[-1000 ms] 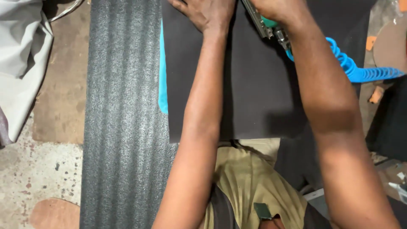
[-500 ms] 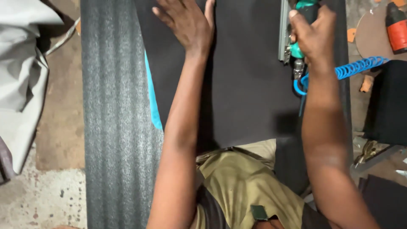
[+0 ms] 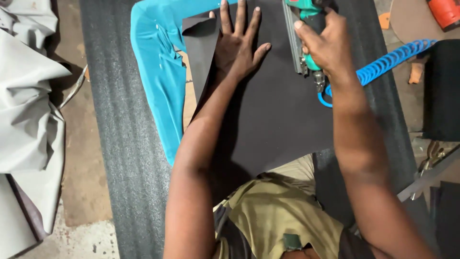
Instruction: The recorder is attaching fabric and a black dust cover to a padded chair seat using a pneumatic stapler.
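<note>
My left hand [image 3: 238, 44] lies flat, fingers spread, on a black fabric sheet [image 3: 273, 115] that covers a panel wrapped in turquoise fabric [image 3: 158, 81]. One corner of the black sheet is folded back beside my thumb. My right hand [image 3: 322, 42] grips a green pneumatic staple gun [image 3: 305, 33], its metal magazine resting on the black sheet to the right of my left hand. A coiled blue air hose [image 3: 383, 62] runs from the gun's base off to the right.
The panel rests on a dark grey ribbed mat [image 3: 120, 158]. Grey cloth [image 3: 26, 115] is heaped on the floor at left. An orange tool [image 3: 443, 10] sits on a round board at top right. Metal pliers [image 3: 431, 156] lie at right.
The view has tilted down, showing more of the turquoise fabric and the folded black corner. My left hand now lies spread flat, and my right hand with the gun sits closer to it.
</note>
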